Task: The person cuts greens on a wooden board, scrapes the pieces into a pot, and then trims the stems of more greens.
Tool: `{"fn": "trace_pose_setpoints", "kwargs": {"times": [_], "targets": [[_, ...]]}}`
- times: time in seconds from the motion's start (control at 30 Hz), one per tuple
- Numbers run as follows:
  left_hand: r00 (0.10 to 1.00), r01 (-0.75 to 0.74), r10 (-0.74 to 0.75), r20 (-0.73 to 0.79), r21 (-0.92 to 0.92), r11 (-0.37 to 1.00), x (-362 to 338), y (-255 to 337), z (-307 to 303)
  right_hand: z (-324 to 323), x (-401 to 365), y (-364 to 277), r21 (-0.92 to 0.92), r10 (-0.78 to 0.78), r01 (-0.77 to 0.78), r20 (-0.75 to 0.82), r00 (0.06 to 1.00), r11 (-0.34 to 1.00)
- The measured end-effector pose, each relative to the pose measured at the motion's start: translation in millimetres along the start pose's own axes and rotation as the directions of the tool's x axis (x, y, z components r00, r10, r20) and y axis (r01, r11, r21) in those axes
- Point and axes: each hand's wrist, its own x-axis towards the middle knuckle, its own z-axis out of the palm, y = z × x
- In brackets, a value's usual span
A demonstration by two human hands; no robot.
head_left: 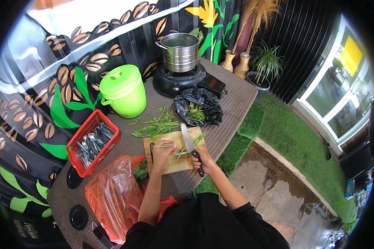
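Observation:
My left hand is closed around thin green stems over the left part of a wooden cutting board. In my right hand is the black handle of a knife, its blade pointing up and away from me over the board. Cut green pieces lie on the board between my hands, and a longer green piece is by the blade. Just behind the board rests a pile of leafy green stems. To its right, an open black plastic bag holds more greens.
A steel pot sits on a black stove at the back. Nearby are a lidded green bucket, a red basket of cutlery, an orange plastic bag and black round dishes on the left. The table's edge runs along the right.

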Motion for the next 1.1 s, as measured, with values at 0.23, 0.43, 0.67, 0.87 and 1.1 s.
{"fn": "trace_pose_setpoints", "kwargs": {"times": [0.23, 0.43, 0.67, 0.87, 1.1], "targets": [[0.999, 0.001, -0.024, 0.042, 0.472, 0.882, 6.1, -15.4, -30.0, 7.9, -15.4, 1.7, -0.14, -0.064, 0.052, -0.088, 0.994, 0.989], [0.985, -0.169, 0.127, 0.119, 0.828, 0.535, 1.1, 2.2, -17.7, -14.1, -20.3, -0.2, -0.364, -0.318, 0.216, -0.248, 0.915, 0.906], [0.981, -0.178, 0.055, 0.184, 0.762, 0.622, 6.9, -16.1, -14.5, -44.2, -21.5, 24.5, -0.984, -0.813, 0.131, -0.019, 0.582, 0.117], [0.97, -0.231, 0.194, 0.146, 0.802, 0.551, -5.0, 0.5, -15.3, -22.4, -11.4, 55.0, -0.991, -0.785, 0.132, 0.053, 0.617, 0.036], [0.954, -0.274, 0.261, 0.149, 0.787, 0.553, -6.6, 8.5, -22.5, 0.0, -1.7, 55.3, -0.872, -0.632, 0.482, 0.324, 0.704, 0.09]]}}
